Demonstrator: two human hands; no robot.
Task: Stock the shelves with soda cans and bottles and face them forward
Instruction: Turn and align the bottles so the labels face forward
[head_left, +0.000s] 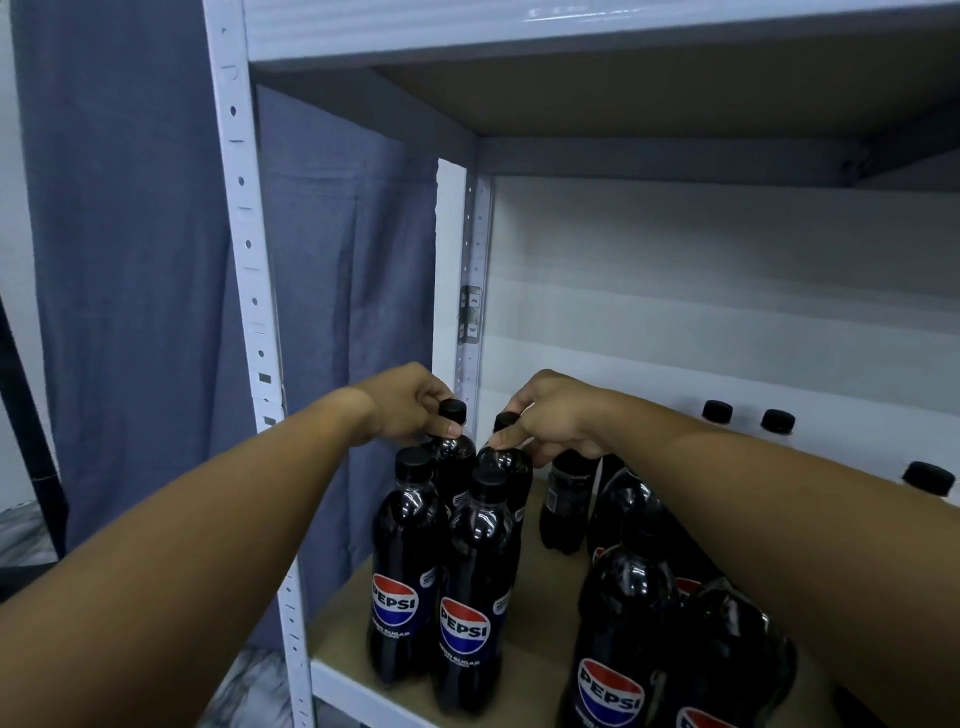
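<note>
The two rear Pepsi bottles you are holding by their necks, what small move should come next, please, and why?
Probably twist both until their logos face forward. The left hand and right hand pinch the rear-left bottle and rear-right bottle, whose logos are unseen, while the front pair shows its logos.

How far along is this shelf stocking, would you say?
Partly done. Two front Pepsi bottles already stand on the shelf with logos forward. In hand: the left hand and right hand each grip the neck of a back-row bottle. Left: one bottle shows its back label, and much of the shelf is unfilled.
</note>
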